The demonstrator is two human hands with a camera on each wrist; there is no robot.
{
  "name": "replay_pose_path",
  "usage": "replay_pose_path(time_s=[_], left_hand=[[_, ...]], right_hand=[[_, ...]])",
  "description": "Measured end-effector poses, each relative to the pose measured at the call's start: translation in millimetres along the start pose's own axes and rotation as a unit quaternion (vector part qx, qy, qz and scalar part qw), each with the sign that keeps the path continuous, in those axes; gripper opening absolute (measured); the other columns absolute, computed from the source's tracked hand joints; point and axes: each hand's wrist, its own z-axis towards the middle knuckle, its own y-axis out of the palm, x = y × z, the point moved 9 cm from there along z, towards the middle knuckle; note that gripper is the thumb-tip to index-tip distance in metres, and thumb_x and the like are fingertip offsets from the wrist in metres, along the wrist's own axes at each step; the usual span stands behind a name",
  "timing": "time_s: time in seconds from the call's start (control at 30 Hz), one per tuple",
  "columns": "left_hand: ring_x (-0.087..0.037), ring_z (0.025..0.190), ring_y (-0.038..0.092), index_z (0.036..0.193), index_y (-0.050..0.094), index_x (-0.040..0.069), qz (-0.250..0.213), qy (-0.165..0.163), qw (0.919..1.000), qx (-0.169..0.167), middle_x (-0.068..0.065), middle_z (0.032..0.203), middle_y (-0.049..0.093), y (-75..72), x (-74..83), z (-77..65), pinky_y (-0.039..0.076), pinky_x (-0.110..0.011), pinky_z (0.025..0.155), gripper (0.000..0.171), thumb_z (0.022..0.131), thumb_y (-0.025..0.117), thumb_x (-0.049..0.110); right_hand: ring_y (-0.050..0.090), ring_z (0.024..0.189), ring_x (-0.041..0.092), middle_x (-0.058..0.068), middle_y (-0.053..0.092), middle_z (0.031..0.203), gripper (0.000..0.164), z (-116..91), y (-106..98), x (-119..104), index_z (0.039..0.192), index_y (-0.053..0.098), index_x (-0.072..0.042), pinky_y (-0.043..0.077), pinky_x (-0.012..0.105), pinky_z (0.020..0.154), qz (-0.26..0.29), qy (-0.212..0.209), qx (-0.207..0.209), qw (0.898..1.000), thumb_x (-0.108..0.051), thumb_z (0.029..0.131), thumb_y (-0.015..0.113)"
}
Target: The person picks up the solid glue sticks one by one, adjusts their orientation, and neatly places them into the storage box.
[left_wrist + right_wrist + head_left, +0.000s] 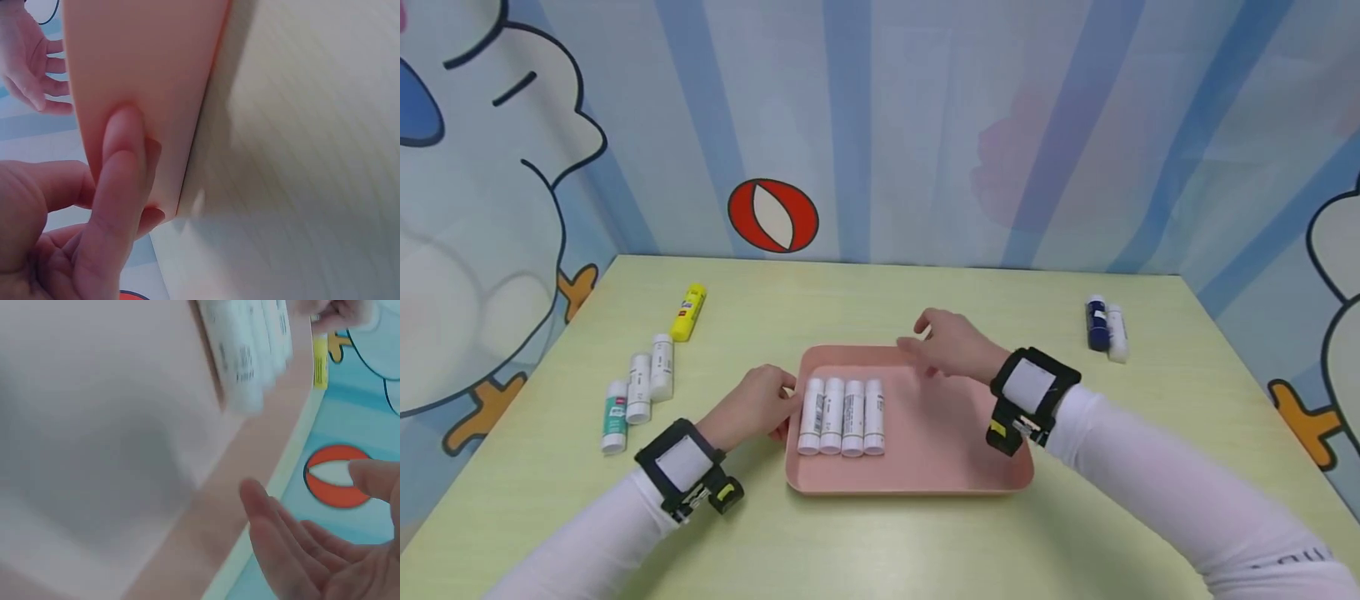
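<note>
Several white glue sticks (853, 418) lie side by side in the left half of a pink tray (940, 475), their printed labels partly showing. At the tray's left side, my left hand (762, 403) grips the rim, a fingertip pressed on the outer wall (156, 75) in the left wrist view. My right hand (958, 343) hovers over the far rim with loosely bent fingers and holds nothing. From the right wrist view, its fingers (281, 544) are apart, near the tray's edge.
Left of the tray, two white glue sticks (639, 388) and a teal-labelled one (614, 417) stand near a yellow one (688, 312). At the far right are a navy glue stick (1097, 323) and a white one (1117, 333). A patterned curtain (895, 133) hangs behind the table (880, 550).
</note>
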Motion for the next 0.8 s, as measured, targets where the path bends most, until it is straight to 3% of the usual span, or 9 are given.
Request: replay_pose_path(time_s=[0.2, 0.4, 0.57, 0.8], left_hand=[[-0.017, 0.053, 0.061, 0.11, 0.065, -0.005, -0.011, 0.001, 0.9999, 0.001, -0.007, 0.068, 0.063, 0.3, -3.0, -1.5, 0.052, -0.028, 0.051, 0.02, 0.097, 0.056, 0.008], [-0.017, 0.054, 0.061, 0.11, 0.065, -0.004, -0.021, 0.001, 0.9998, 0.001, -0.007, 0.069, 0.063, 0.9, -5.1, -1.5, 0.052, -0.028, 0.051, 0.019, 0.097, 0.057, 0.007], [-0.017, 0.053, 0.061, 0.104, 0.066, -0.003, -0.022, 0.007, 0.9997, 0.007, -0.006, 0.068, 0.063, 0.2, -3.5, -1.6, 0.051, -0.028, 0.051, 0.015, 0.096, 0.056, 0.006], [-0.016, 0.052, 0.061, 0.105, 0.066, -0.003, -0.023, 0.008, 0.9996, 0.01, -0.006, 0.068, 0.063, 0.5, -3.1, -0.5, 0.051, -0.028, 0.05, 0.016, 0.096, 0.056, 0.006]], right_hand=[[0.066, 0.081, 0.028, 0.016, 0.064, 0.106, 0.043, -10, -64, 26, 0.12, 0.056, -0.002, 0.05, 0.04, 0.069, -0.046, -0.046, 0.132, 0.989, -0.04, 0.1, 0.051], [0.061, 0.087, 0.033, 0.02, 0.062, 0.107, 0.044, -21, -120, 65, 0.118, 0.055, 0.002, 0.047, 0.047, 0.071, -0.105, -0.073, 0.26, 0.957, -0.038, 0.101, 0.049], [0.059, 0.083, 0.039, 0.028, 0.057, 0.11, 0.043, -24, -135, 107, 0.119, 0.053, 0.008, 0.048, 0.052, 0.066, -0.185, -0.061, 0.302, 0.933, -0.031, 0.101, 0.051], [0.05, 0.101, 0.051, 0.035, 0.047, 0.116, 0.049, -22, -135, 156, 0.123, 0.046, 0.014, 0.045, 0.061, 0.069, -0.204, 0.0, 0.324, 0.924, -0.028, 0.099, 0.054]])
